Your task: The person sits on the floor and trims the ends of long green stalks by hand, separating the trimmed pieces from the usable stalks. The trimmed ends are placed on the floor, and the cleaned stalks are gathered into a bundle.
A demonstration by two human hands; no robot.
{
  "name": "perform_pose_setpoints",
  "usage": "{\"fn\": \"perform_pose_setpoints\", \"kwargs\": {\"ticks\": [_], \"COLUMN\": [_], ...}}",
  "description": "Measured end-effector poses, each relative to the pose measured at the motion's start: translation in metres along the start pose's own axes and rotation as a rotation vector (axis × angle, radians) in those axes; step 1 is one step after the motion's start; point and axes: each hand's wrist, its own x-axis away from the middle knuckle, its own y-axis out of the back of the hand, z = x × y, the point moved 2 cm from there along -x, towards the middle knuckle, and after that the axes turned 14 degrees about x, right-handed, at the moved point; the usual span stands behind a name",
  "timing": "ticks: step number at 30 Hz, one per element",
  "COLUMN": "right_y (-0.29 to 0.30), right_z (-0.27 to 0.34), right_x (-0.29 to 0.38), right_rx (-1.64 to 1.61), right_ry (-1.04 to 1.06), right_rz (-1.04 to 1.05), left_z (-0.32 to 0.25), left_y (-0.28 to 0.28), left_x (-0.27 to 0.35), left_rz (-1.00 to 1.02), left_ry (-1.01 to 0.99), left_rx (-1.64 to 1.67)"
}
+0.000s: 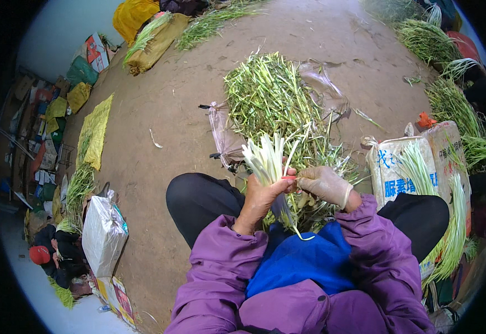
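My bare left hand point(260, 195) is closed around a bunch of pale stalks point(268, 158), whose white ends fan out above my fingers while thin leaves hang below. A red band point(288, 178) lies at the bunch beside my fingers. My right hand point(324, 185), in a thin whitish glove, pinches at the band's right end with its fingertips. Just beyond both hands a large heap of green and yellowish stalks point(268, 96) spreads over the floor on thin pinkish plastic sheeting point(222, 129). A blue cloth point(305, 259) covers my lap.
White printed sacks point(399, 167) at my right carry bunches of pale green stalks point(456, 225). A white wrapped block point(104, 234) stands at the left, near a person in a red cap point(40, 254). More stalk piles point(428, 41) line the far right; a yellow sack point(96, 129) lies at left.
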Motion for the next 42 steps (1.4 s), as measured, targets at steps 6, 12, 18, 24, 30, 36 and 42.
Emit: {"fn": "perform_pose_setpoints", "kwargs": {"ticks": [6,12,18,24,30,36,42], "right_y": [-0.003,0.001,0.002,-0.009,-0.007,-0.003,-0.01], "right_z": [-0.006,-0.017,-0.013,-0.008,-0.028,-0.076,-0.114], "right_x": [0.005,0.008,0.009,0.002,0.0,0.001,0.002], "right_rx": [0.007,-0.514,-0.565,-0.303,-0.046,0.268,-0.291], "right_ry": [-0.148,-0.152,-0.064,-0.082,-0.135,-0.141,-0.315], "right_rz": [-0.012,0.058,0.06,0.056,-0.029,-0.163,-0.187], "left_z": [-0.008,-0.016,0.003,0.012,-0.005,-0.027,-0.039], "left_y": [0.004,0.014,0.005,0.001,0.014,0.034,0.046], "left_x": [-0.005,-0.009,-0.005,-0.008,-0.016,-0.015,-0.013], "left_rz": [-0.171,-0.202,-0.067,-0.038,-0.157,-0.246,-0.256], "left_ry": [-0.068,-0.091,0.106,0.12,-0.043,-0.201,-0.259], "left_rx": [-0.096,0.029,-0.079,-0.071,0.046,0.172,0.167]}}
